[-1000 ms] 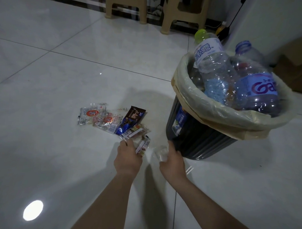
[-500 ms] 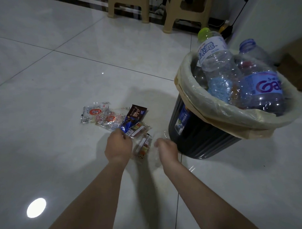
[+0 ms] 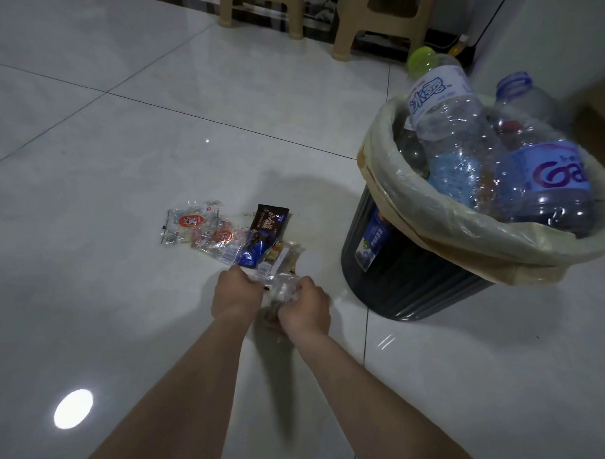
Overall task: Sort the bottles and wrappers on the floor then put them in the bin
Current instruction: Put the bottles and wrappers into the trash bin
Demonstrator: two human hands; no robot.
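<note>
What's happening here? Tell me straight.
A person is clearing litter from the white tiled floor. The left hand and the right hand together grip a crumpled clear plastic wrapper. Other printed snack wrappers lie just beyond them. The black ribbed bin with a pale liner beside them holds clear plastic bottles.

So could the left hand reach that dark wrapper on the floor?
Probably yes. The dark wrapper lies flat on the floor just beyond the left hand, nothing covering most of it. That hand and the right hand seem busy with a crumpled clear wrapper, though, so it may need freeing first.
</note>
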